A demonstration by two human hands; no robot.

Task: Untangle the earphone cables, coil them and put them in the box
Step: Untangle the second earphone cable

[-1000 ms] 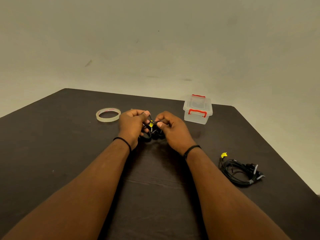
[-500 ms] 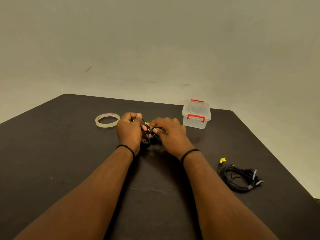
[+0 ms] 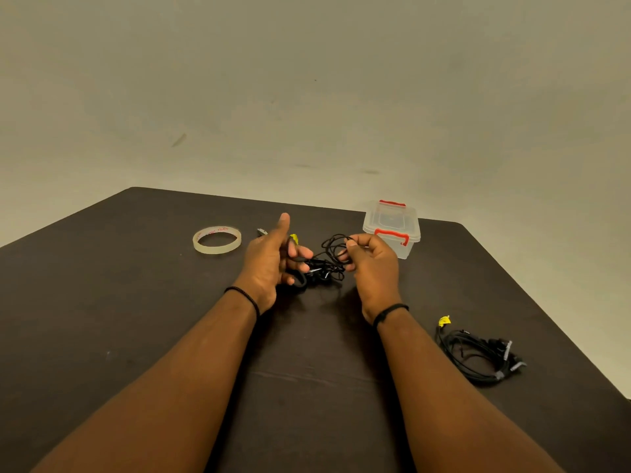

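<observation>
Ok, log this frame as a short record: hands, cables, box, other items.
left hand: thumb up, fingers hooked in tangled earphone cable
right hand: pinches a loop of the same cable
second cable bundle: on table, right side, untouched
box: lid on, behind right hand
tape roll: flat, left of hands

Black cables (image 3: 327,264); clear box (image 3: 391,223), red clasps.

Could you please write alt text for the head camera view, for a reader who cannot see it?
A person's left hand and right hand hold a tangled black earphone cable between them above a dark table. A closed clear box with red latches stands behind, a tape roll left, another cable bundle right.
</observation>
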